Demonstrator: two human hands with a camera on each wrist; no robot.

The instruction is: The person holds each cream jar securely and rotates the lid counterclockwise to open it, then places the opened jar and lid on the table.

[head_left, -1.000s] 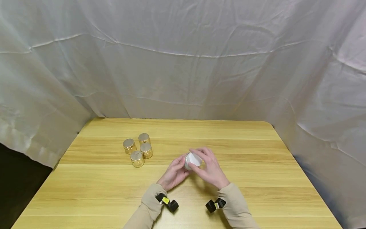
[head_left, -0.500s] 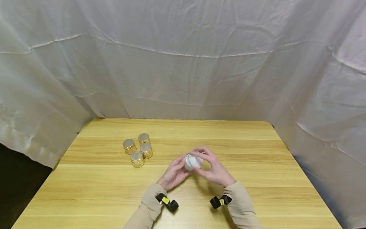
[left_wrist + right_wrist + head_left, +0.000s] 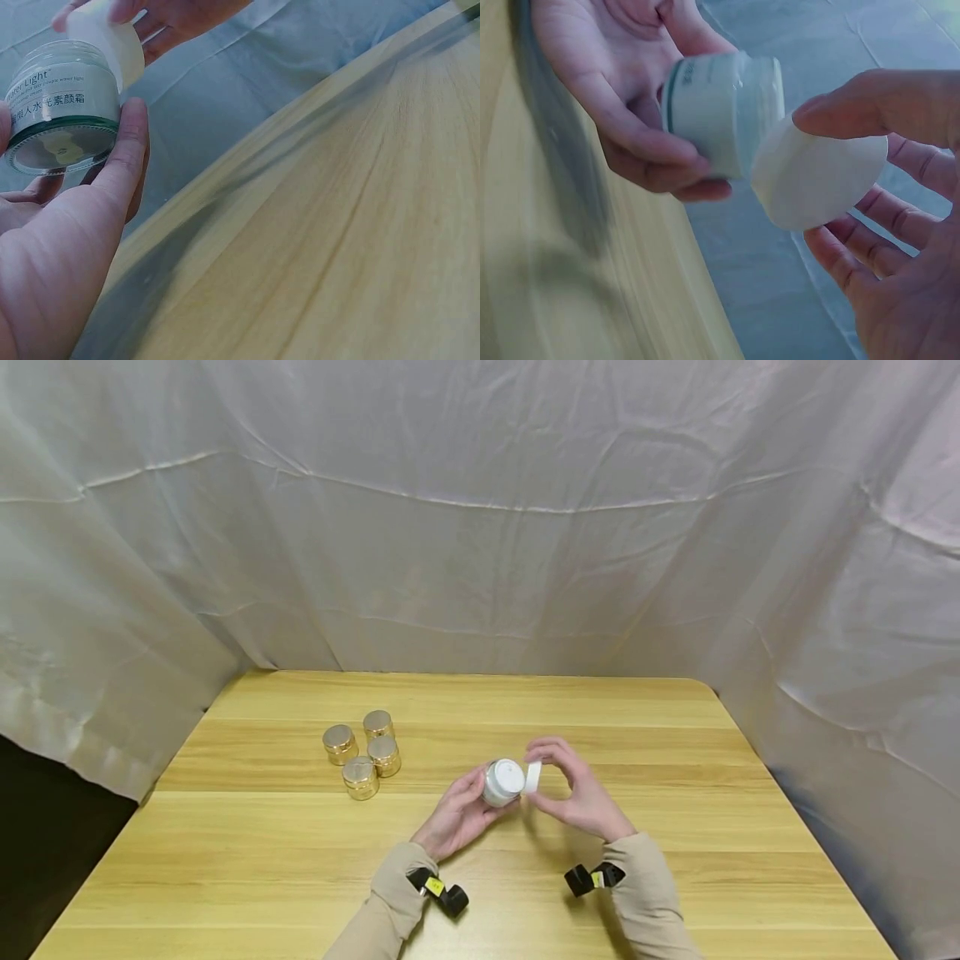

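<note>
A glass cream jar (image 3: 501,783) with a pale label and green base is gripped by my left hand (image 3: 459,814), its top tilted toward the right. Dark printing, including the words "Water Light", shows on the jar's side (image 3: 71,94) in the left wrist view. My right hand (image 3: 581,793) pinches a white round lid (image 3: 533,777) between thumb and fingers, on edge just right of the jar's mouth. In the right wrist view the lid (image 3: 817,176) overlaps the jar's threaded neck (image 3: 769,90). A white surface fills the jar's top.
Several gold-lidded jars (image 3: 361,777) stand in a cluster on the wooden table (image 3: 645,735), left of my hands. A grey curtain (image 3: 480,577) hangs behind the table and along its sides.
The lid has come away from the jar and turned on edge as my right hand moved right, uncovering the jar's white top. My left hand stays nearly still.
</note>
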